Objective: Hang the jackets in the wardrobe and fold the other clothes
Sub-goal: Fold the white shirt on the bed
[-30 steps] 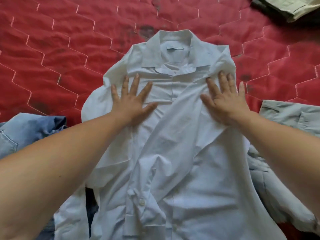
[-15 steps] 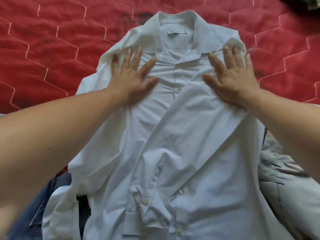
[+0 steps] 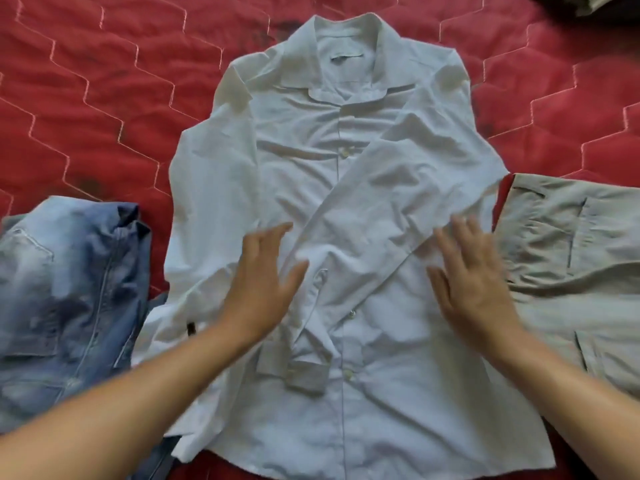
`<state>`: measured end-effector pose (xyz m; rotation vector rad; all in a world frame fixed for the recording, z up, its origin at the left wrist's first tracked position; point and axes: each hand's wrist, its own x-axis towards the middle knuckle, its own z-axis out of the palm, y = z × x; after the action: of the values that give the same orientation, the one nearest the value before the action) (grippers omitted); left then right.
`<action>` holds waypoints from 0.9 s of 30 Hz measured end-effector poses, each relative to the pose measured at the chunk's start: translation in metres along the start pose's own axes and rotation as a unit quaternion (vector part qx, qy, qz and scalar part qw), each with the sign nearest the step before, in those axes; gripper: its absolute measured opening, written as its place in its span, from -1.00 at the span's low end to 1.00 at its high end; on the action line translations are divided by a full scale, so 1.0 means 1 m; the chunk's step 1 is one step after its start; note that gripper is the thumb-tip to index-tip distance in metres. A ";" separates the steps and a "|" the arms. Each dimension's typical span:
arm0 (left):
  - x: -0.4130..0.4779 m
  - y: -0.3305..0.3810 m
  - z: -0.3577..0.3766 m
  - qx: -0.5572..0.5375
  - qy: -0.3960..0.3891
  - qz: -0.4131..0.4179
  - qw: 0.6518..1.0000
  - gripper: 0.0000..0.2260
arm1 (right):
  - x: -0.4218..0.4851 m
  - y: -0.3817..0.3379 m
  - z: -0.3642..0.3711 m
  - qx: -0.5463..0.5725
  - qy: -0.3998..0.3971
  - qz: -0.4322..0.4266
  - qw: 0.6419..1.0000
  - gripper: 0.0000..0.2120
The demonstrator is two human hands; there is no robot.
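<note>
2 open palms, fingers straight, gripping nothing: my L hand (image 3: 263, 289) & R hand (image 3: 474, 282) lie on the white shirt (image 3: 311, 133), front up, 1 sleeve crossed over it, on red quilt (image 3: 104, 81) btwn denim jacket (image 3: 62, 289) & khaki garment (image 3: 571, 254).

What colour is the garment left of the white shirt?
Faded blue denim garment, seen in the head view.

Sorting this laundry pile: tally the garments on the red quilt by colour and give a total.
White shirt: 1
Blue denim garment: 1
Beige garment: 1
Pale folded cloth, mostly cut off at the top right edge: 1
Total: 4
</note>
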<state>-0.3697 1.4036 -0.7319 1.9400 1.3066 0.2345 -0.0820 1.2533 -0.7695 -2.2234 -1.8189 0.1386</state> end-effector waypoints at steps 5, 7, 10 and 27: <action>-0.066 0.004 0.007 -0.070 -0.118 -0.099 0.986 -0.58 | -0.054 0.031 -0.010 -0.108 -0.094 -0.003 0.990 -0.51; -0.073 0.011 0.005 -0.111 -0.143 -0.111 0.977 -0.70 | -0.050 0.040 -0.029 -0.133 -0.112 0.045 0.984 -0.51; -0.082 0.034 0.007 -0.228 -0.189 -0.142 0.945 -0.77 | -0.039 0.030 -0.060 -0.162 -0.118 0.133 0.971 -0.55; -0.131 0.061 0.047 -0.504 -0.208 -0.277 0.792 -0.40 | 0.016 -0.087 -0.056 0.528 -0.067 0.463 0.708 -0.72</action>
<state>-0.3611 1.2580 -0.6885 0.6087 1.0446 0.1410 -0.1473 1.2768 -0.6915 -1.8928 -0.1807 1.1903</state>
